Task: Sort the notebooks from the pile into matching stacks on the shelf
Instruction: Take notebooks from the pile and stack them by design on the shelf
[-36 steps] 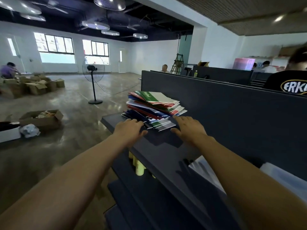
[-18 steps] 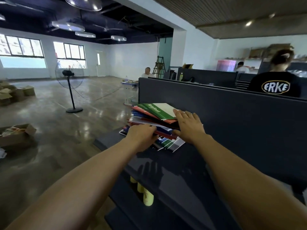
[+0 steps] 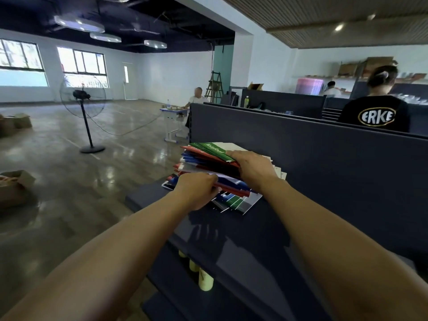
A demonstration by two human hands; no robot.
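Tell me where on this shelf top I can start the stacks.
Bare shelf top runs from the notebook pile toward you, bordered by the back panel. The far end is crowded: the pile, with left hand and right hand on it.

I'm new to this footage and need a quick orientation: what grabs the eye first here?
The messy pile of notebooks at the far end of the dark shelf, green cover on top. The left hand grips its near edge and the right hand rests on top. Beyond, a standing fan on the glossy floor.
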